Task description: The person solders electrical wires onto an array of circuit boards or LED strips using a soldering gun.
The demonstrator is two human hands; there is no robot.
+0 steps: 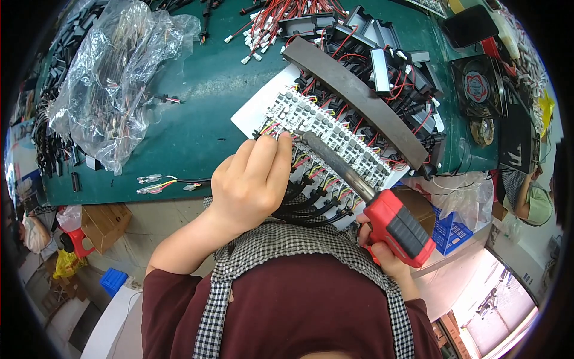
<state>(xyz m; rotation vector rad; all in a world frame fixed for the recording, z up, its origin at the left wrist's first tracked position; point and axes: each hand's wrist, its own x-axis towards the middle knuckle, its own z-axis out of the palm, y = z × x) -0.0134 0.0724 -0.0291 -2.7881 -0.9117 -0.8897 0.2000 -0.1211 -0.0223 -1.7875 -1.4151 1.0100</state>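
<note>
My right hand (388, 258) is wrapped round the handle of a red-and-black soldering gun (399, 228). Its long metal barrel reaches up and left, with the tip at the upper left part of a panel of small white circuit boards (326, 128). Close to that tip, my left hand (254, 173) is closed in a pinch over the panel's edge; a thin wire seems to be between the fingertips, mostly hidden by them. Black cables (305, 212) with coloured wire ends line the panel's near side. A dark curved bar (356, 99) lies along its far side.
Behind the bar is a heap of black housings (382, 69) with red wires. White-plugged red leads (260, 39) lie at the back. A clear plastic bag (113, 78) of wires sits left on the green table (209, 90). A fan (476, 87) stands right, beside a dark phone-like slab (470, 27).
</note>
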